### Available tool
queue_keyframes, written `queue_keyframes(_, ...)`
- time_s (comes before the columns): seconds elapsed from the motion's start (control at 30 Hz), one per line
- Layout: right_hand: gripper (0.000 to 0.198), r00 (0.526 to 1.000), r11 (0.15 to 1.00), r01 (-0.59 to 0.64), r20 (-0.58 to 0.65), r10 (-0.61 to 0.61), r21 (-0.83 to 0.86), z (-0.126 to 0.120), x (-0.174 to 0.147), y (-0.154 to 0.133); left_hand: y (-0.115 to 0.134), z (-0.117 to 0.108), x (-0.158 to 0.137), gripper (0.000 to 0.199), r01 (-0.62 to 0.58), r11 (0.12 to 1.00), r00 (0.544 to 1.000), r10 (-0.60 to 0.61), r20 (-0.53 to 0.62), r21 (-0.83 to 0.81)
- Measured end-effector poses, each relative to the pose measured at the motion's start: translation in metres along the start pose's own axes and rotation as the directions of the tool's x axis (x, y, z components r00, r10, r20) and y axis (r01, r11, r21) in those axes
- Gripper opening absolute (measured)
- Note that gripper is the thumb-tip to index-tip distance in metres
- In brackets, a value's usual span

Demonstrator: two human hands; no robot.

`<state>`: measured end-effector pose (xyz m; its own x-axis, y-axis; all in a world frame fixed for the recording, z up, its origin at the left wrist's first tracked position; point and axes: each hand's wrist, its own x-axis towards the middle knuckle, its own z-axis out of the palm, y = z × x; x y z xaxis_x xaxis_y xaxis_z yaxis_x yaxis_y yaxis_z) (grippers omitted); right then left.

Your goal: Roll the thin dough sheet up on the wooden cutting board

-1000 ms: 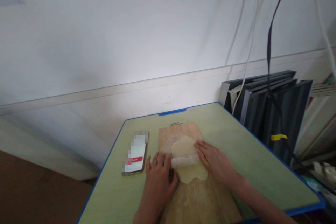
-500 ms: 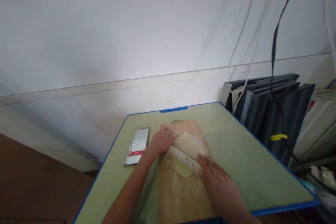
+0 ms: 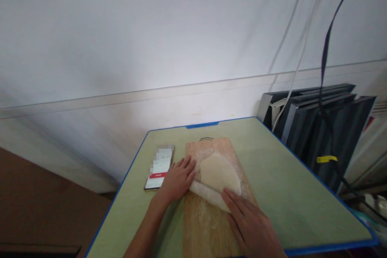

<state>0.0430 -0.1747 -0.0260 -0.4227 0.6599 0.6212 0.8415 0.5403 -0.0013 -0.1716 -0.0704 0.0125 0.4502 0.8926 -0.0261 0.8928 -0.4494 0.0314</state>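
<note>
A flour-dusted rolling pin lies slantwise across a wooden board, at the near edge of a flat, pale sheet of dough. My left hand is on the pin's left end, fingers reaching forward over it, and the grip hides that end. Over the right end is my right hand, its fingertips beside the dough's near right edge. Both hands hold the pin between them. Flour is scattered over the board around the dough.
A phone with a lit screen rests left of the board on a green, blue-edged table. A white wall stands behind. Dark flat panels lean at the right, with a black strap hanging before them.
The rolling pin has come back toward me, both hands moving with it. Dough that showed on its near side now lies beyond it. The view has shifted slightly.
</note>
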Motion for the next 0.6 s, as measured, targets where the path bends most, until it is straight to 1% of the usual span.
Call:
queue_keyframes(0.1,0.035,1.000,1.000,-0.004,-0.006,0.005,0.008,0.002,0.000,-0.003,0.001,0.003,-0.018,0.044,0.049,0.999,0.999,-0.049,-0.020,0.002)
queue_keyframes(0.2,0.036,1.000,0.999,-0.012,-0.002,0.012,0.039,0.007,-0.001,-0.003,0.004,0.005,-0.015,0.043,0.081,0.997,0.995,-0.081,-0.053,-0.002)
queue_keyframes(0.27,0.035,1.000,0.999,-0.005,-0.017,0.006,0.048,0.010,-0.002,-0.001,0.005,0.005,-0.004,0.042,0.075,0.997,0.994,-0.075,-0.075,-0.009)
queue_keyframes(0.33,0.034,0.999,0.999,-0.016,-0.029,0.017,0.048,0.014,-0.003,-0.002,0.005,0.004,0.013,0.041,0.038,0.999,0.995,-0.039,-0.089,-0.018)
queue_keyframes(0.47,0.037,0.994,0.995,-0.100,-0.036,0.101,0.018,0.022,-0.005,-0.006,0.006,0.001,0.049,0.041,-0.068,0.997,0.994,0.065,-0.092,-0.027)
queue_keyframes(0.53,0.038,0.992,0.992,-0.123,-0.040,0.123,-0.007,0.023,-0.005,-0.009,0.009,0.000,0.060,0.042,-0.099,0.995,0.991,0.097,-0.088,-0.027)
queue_keyframes(0.6,0.038,0.991,0.991,-0.132,-0.037,0.131,-0.013,0.022,-0.004,-0.010,0.011,0.000,0.064,0.042,-0.110,0.994,0.991,0.108,-0.083,-0.025)
